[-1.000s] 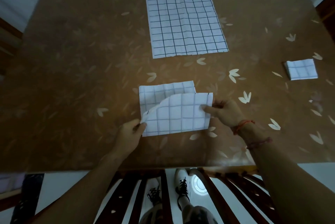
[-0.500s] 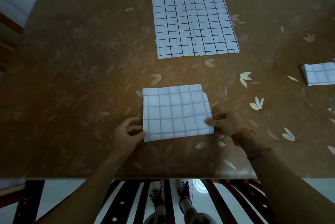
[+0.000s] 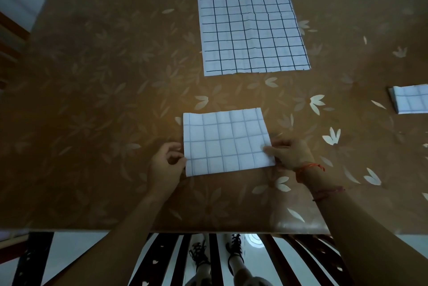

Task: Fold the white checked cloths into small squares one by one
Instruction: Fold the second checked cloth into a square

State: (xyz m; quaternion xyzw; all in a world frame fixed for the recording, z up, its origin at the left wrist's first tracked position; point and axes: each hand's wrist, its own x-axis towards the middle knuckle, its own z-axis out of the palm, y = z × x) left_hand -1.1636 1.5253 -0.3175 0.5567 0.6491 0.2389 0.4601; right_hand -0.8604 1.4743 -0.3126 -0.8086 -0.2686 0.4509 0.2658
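**Cloth pinched at both sides**

The brown leaf-patterned counter (image 3: 104,100) carries an unfolded white checked cloth (image 3: 250,23) at its far edge. Nearer lies a folded white checked cloth (image 3: 225,144); the left hand (image 3: 165,167) and right hand (image 3: 289,153) pinch its side edges with their fingers (image 3: 272,149).

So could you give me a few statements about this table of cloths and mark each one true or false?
1. The half-folded cloth lies flat, with the left hand at its left edge and the right hand at its right edge. True.
2. The unfolded cloth lies nearest the person. False: it lies at the far side of the table.
3. A small folded cloth lies off to the right. True.
4. The right wrist is bare. False: it wears red string bands.
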